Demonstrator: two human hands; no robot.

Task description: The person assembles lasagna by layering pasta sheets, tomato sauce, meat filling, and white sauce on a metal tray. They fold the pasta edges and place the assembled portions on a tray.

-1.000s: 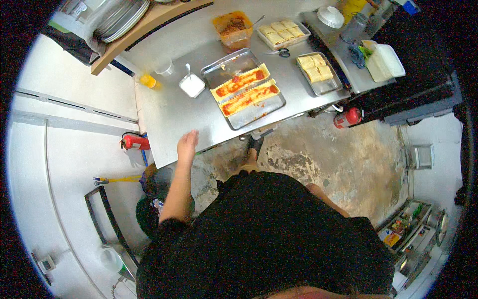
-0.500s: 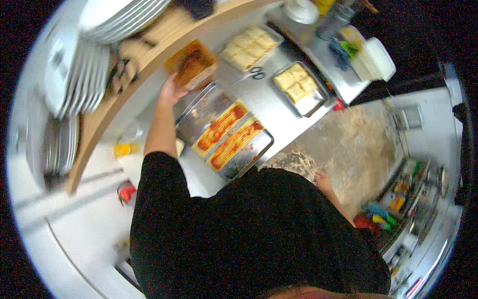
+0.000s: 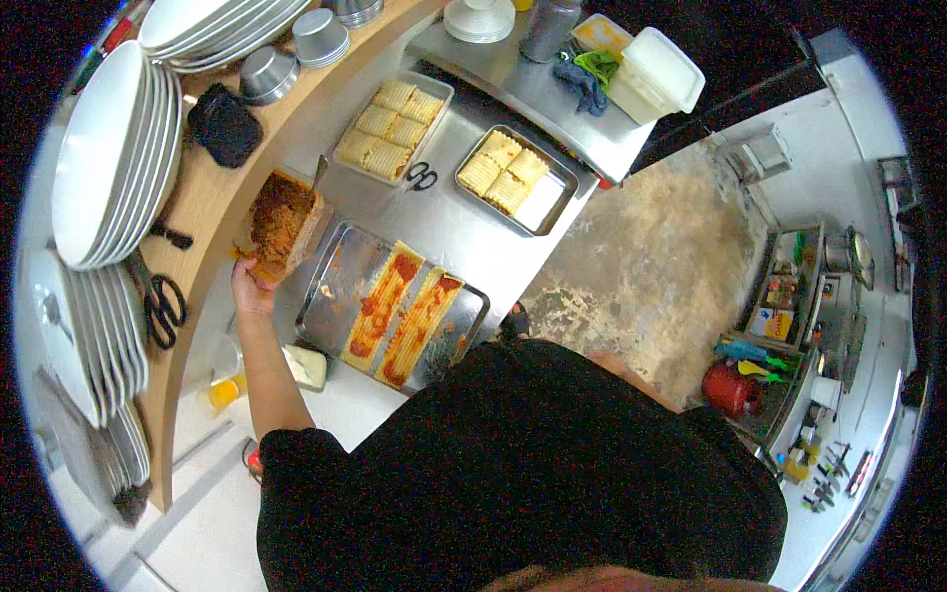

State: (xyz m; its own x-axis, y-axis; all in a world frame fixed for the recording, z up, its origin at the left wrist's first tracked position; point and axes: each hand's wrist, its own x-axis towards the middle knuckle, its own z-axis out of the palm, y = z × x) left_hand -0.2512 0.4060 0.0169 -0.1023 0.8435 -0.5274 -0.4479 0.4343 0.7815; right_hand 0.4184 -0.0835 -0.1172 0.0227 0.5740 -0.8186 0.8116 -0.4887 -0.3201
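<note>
My left hand (image 3: pixel 254 281) grips the near edge of a tub of meat sauce (image 3: pixel 281 222), tilted, its inside smeared orange. A metal utensil handle (image 3: pixel 321 170) sticks up at its far side. Right beside the tub lies a metal tray (image 3: pixel 330 271). In the tray are two strips of ridged pasta sheet (image 3: pixel 383 306), (image 3: pixel 422 331) streaked with red sauce. Of my right arm only the forearm (image 3: pixel 636 377) shows, beyond the black shirt; its hand and fingers are hidden.
Behind, a pan of pasta rolls (image 3: pixel 390 128) and a smaller pan of them (image 3: pixel 503 173) flank black-handled scissors (image 3: pixel 422 177). On the left, a wooden shelf (image 3: pixel 212 197) carries stacked white plates (image 3: pixel 109 158). A white tub (image 3: pixel 656 74) stands on the raised steel shelf.
My view has swung, so the table sits further left and the shelf shows more. My left hand still holds the sauce tub. My right hand has slipped from sight behind the shirt.
</note>
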